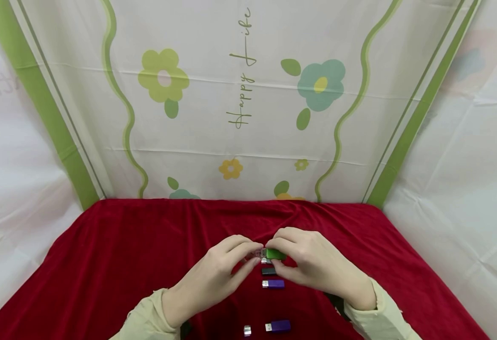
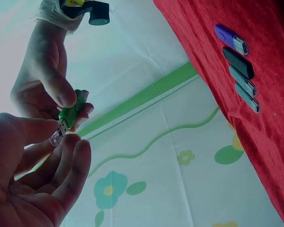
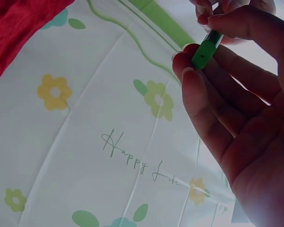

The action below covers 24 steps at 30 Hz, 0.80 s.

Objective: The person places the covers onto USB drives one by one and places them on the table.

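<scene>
A green USB stick (image 1: 275, 254) is pinched between the thumb and fingers of my right hand (image 1: 314, 259), its metal plug pointing left. With thumb and fingertips my left hand (image 1: 218, 267) pinches a small clear cap (image 2: 56, 138), which sits at the plug's end. In the left wrist view, part of the metal plug shows between the cap and the green body (image 2: 72, 112). How far the cap covers the plug cannot be told. In the right wrist view my fingers hide much of the green stick (image 3: 206, 54).
Below the hands on the red cloth (image 1: 146, 245) lie a black USB stick (image 1: 269, 271) and a capped purple one (image 1: 276, 284). Nearer me are an uncapped purple stick (image 1: 279, 326) and a loose clear cap (image 1: 247, 330). A patterned white curtain (image 1: 197, 132) stands behind.
</scene>
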{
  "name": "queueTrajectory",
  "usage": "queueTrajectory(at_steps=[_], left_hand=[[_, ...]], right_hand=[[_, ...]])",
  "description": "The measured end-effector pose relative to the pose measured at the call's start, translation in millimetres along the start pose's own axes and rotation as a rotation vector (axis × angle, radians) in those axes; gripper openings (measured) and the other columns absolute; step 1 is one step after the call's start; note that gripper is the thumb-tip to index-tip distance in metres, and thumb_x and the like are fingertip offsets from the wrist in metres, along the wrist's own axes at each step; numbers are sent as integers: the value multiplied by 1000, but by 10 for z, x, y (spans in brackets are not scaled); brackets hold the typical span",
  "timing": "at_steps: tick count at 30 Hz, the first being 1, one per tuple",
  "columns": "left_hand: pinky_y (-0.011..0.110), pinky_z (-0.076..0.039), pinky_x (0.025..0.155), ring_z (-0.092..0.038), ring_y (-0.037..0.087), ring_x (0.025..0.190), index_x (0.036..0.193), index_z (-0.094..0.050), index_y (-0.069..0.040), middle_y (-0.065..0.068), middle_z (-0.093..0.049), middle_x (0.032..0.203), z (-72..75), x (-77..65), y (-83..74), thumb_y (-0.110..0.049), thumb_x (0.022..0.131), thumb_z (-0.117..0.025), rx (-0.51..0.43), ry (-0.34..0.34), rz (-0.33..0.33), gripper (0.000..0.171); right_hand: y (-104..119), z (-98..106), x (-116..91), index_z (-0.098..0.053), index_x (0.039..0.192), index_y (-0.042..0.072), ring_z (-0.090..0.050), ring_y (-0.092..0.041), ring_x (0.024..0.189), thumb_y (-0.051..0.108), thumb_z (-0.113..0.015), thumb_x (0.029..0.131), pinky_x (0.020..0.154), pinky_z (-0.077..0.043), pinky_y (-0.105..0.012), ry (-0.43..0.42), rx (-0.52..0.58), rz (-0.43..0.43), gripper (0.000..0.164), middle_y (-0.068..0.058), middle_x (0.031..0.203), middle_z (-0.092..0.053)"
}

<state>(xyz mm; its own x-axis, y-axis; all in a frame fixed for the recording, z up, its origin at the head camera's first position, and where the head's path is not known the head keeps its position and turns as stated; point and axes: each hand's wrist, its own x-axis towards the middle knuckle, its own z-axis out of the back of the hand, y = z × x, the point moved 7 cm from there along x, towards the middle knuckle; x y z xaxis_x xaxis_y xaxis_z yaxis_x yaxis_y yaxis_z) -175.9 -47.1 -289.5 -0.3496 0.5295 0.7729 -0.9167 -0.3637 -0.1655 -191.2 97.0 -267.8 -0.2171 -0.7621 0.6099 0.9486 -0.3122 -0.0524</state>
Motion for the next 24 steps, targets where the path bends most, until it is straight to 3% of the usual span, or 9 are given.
queueTrajectory(at_steps=[9, 15, 24], left_hand=[[14, -48, 79, -58, 7, 93, 115, -64, -3, 1, -62, 108, -26, -16, 4, -10, 94, -67, -10, 13, 10, 22], [12, -48, 76, -57, 4, 88, 117, -63, -4, 0, -63, 107, -66, -34, 34, -10, 94, -68, -20, 15, 39, 24], [11, -47, 74, -57, 8, 86, 116, -63, -3, 1, -63, 105, -21, -16, 16, -15, 98, -60, -3, -45, 19, 21]], right_hand=[[36, -23, 13, -65, 89, 10, -54, -5, 72, 1, -74, 72, 64, -47, -13, -3, -14, 8, 22, 4, 90, -60], [43, -18, 19, -67, 92, 8, -56, -6, 75, 1, -74, 73, 65, -48, -14, -4, -16, 0, 22, 3, 93, -61], [47, 13, 47, -66, 97, 3, -59, -11, 86, -3, -74, 75, 77, -51, -18, -45, 17, 2, 24, -1, 99, -61]])
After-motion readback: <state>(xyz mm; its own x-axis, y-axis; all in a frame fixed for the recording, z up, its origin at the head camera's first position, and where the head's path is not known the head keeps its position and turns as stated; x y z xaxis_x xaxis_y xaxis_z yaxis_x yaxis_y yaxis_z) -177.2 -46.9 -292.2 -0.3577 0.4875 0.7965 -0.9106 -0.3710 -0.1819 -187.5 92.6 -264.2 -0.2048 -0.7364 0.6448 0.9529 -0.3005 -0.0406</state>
